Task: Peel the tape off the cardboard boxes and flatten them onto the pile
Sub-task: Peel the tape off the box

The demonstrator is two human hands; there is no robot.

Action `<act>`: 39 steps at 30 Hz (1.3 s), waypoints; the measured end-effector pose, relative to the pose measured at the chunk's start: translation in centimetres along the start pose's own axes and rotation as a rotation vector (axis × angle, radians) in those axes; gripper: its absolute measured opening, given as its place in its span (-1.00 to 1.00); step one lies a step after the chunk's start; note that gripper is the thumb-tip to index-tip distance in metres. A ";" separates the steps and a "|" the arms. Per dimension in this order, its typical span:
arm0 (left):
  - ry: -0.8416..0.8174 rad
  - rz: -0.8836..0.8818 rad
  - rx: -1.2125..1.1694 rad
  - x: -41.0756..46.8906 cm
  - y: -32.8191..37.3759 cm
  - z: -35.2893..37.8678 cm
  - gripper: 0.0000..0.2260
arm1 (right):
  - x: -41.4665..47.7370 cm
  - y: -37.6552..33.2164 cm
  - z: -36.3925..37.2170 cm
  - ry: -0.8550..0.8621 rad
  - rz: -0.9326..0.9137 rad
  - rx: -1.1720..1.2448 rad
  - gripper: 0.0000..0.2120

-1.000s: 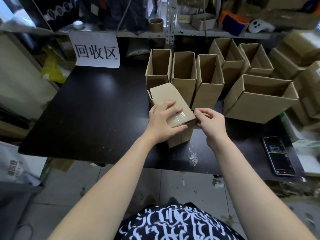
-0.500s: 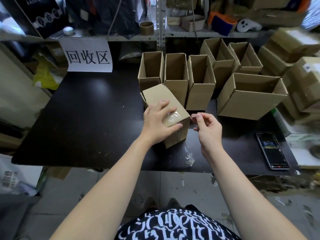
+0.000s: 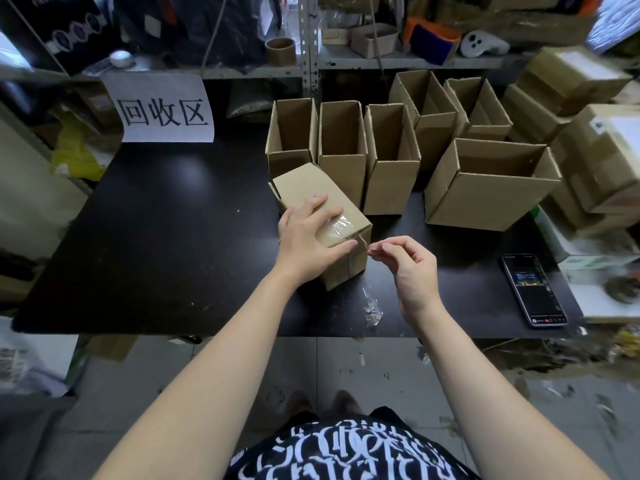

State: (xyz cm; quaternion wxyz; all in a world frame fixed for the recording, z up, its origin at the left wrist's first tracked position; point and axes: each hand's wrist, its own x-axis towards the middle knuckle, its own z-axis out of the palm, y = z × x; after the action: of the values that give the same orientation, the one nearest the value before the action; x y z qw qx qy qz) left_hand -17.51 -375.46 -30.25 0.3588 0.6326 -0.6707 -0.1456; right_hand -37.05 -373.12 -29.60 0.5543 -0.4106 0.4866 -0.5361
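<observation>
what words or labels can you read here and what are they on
"回收区": black print on the white sign at the back of the table.
Label on a box at the right: too blurred to read.
Phone screen: text too small to read.
Shirt print: white character-like shapes, not legible.

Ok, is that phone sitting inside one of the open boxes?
No, the phone lies flat on the black table, off to the right of the open boxes.
</observation>
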 end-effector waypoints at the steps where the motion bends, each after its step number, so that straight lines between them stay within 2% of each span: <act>1: -0.009 -0.003 0.002 0.0 0.1 0.0 -0.50 | -0.1 0.1 -0.2 -0.009 -0.002 -0.014 -0.83; 4: -0.021 0.000 0.009 0.0 0.2 -0.1 -0.48 | -0.3 0.2 -0.4 -0.015 -0.010 -0.041 -0.85; 11: -0.027 0.000 -0.009 0.0 -0.2 0.0 -0.46 | -0.3 -0.6 -0.1 -0.025 0.010 0.121 -0.77; 15: -0.037 -0.034 -0.002 0.5 -0.4 -0.3 -0.44 | -0.6 -2.1 0.4 -0.076 -0.074 0.153 -0.77; 18: -0.062 -0.022 0.003 0.9 -0.4 -0.4 -0.43 | -0.1 -2.3 -0.1 -0.033 -0.141 0.020 -0.83; 22: -0.110 -0.014 -0.024 0.7 -0.7 -0.6 -0.40 | 0.2 1.3 -1.8 0.028 -0.050 -0.235 -0.83; 26: -0.145 -0.027 -0.060 0.7 -0.7 -1.1 -0.42 | -0.2 5.5 -3.1 -0.051 0.086 -0.583 -0.82; 29: -0.192 -0.070 -0.130 0.7 -0.7 -1.7 -0.35 | -0.5 8.0 -3.4 -0.141 0.107 -0.891 -0.80; 34: -0.211 -0.120 -0.246 0.2 -1.3 -2.2 -0.49 | -0.8 10.7 -4.0 -0.172 0.098 -1.017 -0.85; 39: -0.184 -0.089 -0.291 0.1 -1.8 -2.1 -0.62 | -0.8 10.6 -3.2 -0.105 0.054 -0.995 -0.75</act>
State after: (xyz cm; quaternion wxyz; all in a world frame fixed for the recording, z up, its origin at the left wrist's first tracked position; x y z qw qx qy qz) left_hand -14.73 -375.28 -29.94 0.3767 0.5872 -0.6439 -0.3142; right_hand -38.12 -371.18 -40.49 0.3289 -0.6390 0.6650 -0.2033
